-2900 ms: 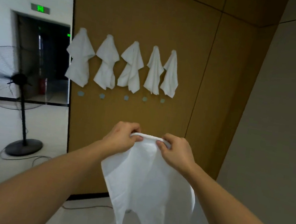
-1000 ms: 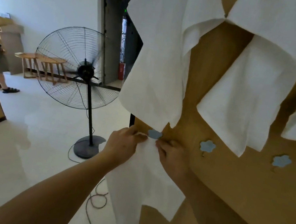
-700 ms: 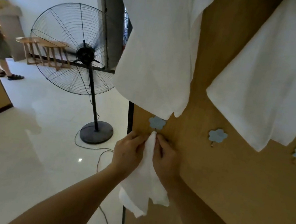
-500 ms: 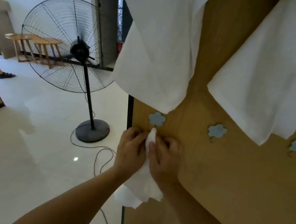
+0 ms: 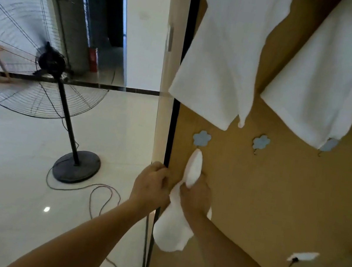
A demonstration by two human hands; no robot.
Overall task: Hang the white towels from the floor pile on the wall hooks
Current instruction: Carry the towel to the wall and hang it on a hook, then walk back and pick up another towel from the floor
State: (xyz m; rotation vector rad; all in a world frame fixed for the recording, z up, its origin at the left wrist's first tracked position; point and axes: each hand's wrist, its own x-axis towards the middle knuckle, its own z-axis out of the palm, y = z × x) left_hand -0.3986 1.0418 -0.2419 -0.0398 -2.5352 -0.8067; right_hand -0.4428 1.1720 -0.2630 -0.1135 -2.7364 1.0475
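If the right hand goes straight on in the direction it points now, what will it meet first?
Probably the leftmost pale blue flower-shaped wall hook. The right hand points up along the brown wall panel, pinching the bunched white towel, whose tip sits just below that hook. Depth is unclear.

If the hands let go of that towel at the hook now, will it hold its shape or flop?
The towel likely flops: it sags limp below the right hand. Probably light, since fingers alone lift it. It could slip off the hook unless looped.

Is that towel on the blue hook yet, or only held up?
Cannot tell. The towel's tip reaches the hook, but both hands grip it.
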